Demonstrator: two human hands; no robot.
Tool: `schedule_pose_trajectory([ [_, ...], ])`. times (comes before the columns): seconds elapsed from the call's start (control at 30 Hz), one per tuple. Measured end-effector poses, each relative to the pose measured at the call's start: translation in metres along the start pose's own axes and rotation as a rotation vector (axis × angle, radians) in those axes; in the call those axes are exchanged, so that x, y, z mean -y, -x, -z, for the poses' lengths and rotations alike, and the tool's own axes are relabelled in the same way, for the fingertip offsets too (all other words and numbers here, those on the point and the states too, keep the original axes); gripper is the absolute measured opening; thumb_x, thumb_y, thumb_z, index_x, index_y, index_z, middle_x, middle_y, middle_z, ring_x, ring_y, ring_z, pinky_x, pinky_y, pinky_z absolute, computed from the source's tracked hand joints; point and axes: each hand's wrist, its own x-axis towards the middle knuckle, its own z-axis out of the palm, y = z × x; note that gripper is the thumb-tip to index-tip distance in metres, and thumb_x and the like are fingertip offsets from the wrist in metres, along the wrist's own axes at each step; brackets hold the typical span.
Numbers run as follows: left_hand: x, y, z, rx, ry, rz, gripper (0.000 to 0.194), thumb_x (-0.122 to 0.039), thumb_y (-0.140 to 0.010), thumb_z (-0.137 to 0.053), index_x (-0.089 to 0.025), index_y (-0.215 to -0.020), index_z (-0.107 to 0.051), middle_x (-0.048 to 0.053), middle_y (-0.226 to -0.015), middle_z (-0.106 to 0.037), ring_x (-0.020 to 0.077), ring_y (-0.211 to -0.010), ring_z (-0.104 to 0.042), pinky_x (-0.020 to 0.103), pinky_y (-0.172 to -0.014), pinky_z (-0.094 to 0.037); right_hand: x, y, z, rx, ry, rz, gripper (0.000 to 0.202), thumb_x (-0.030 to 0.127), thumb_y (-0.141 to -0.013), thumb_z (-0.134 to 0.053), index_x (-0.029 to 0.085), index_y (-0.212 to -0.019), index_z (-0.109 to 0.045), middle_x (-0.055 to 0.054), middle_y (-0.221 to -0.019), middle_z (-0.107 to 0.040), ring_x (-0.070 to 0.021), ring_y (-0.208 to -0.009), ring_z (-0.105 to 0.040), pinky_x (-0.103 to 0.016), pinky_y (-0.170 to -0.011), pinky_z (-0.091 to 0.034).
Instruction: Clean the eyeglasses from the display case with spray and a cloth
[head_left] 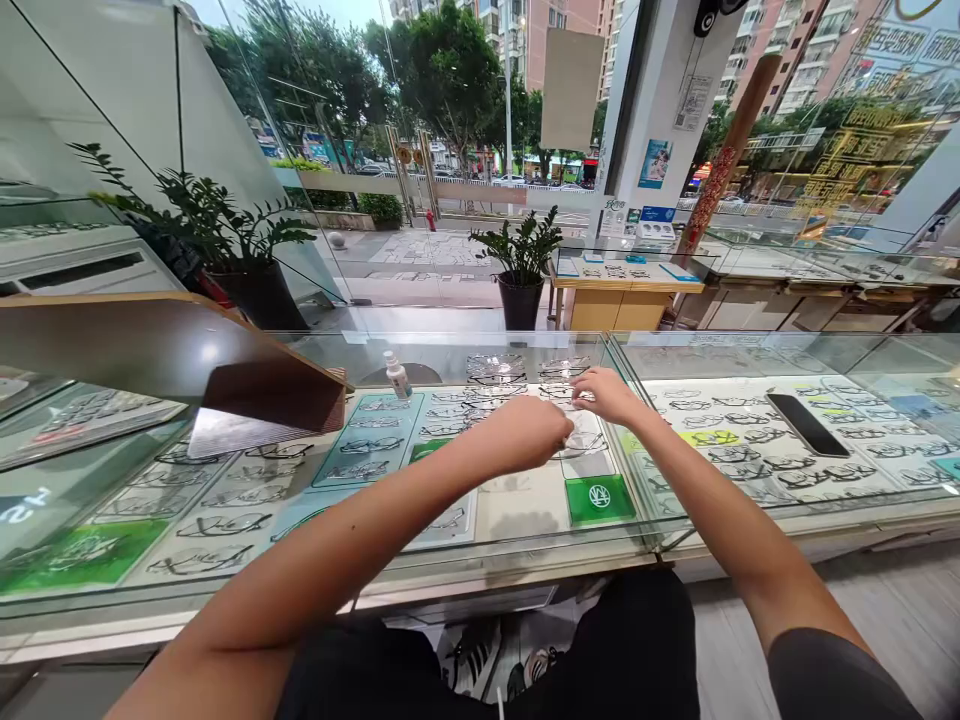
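Observation:
Over the glass counter (517, 510), my left hand (536, 435) reaches in from the left with its fingers curled closed. My right hand (606, 396) is close beside it on the right, fingers bent and pinched towards the left hand. What either hand holds is too small and partly hidden to make out. Just below the hands, a pair of eyeglasses (589, 442) shows near a green card with a white logo (599, 498). Beyond them sit two groups of eyeglasses, one on the left (495, 372) and one on the right (562, 368).
A small white bottle (397, 375) stands on the counter to the left. A dark phone (807, 425) lies on the right-hand case. A brown slanted panel (277, 390) juts over the left side. Rows of frames fill the display (225, 525). Potted plants (520, 270) stand beyond.

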Motion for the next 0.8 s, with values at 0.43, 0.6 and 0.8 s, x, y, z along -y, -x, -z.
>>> schedule_pose_trajectory([
  [0.43,0.010,-0.106,-0.019,0.154,-0.035,0.109,0.018,-0.021,-0.092,-0.066,-0.015,-0.096,-0.082,0.019,-0.101,-0.080,0.0320,-0.096,-0.077,0.037,-0.081,-0.057,-0.050,0.036,0.029,-0.451,-0.016,-0.458,0.050,0.048,-0.098,-0.052,0.024,-0.058,-0.032,0.001,-0.058,-0.043,-0.0158,-0.060,-0.034,-0.034,-0.062,-0.027],
  [0.6,0.010,-0.120,-0.028,0.180,-0.059,0.126,0.023,-0.018,-0.092,-0.066,-0.013,-0.107,-0.082,0.023,-0.108,-0.080,0.0352,-0.105,-0.076,0.041,-0.088,-0.059,-0.047,0.031,0.024,-0.447,-0.053,-0.453,0.050,0.049,-0.096,-0.053,0.024,-0.057,-0.034,0.001,-0.057,-0.042,-0.0161,-0.061,-0.036,-0.034,-0.063,-0.028],
  [0.8,0.018,-0.125,-0.026,0.182,-0.037,0.160,0.023,-0.018,-0.089,-0.070,-0.014,-0.108,-0.081,0.021,-0.107,-0.080,0.0339,-0.103,-0.076,0.039,-0.087,-0.059,-0.047,0.034,0.025,-0.461,-0.084,-0.463,0.050,0.048,-0.096,-0.054,0.024,-0.058,-0.033,0.002,-0.058,-0.041,-0.0155,-0.061,-0.035,-0.034,-0.062,-0.028],
])
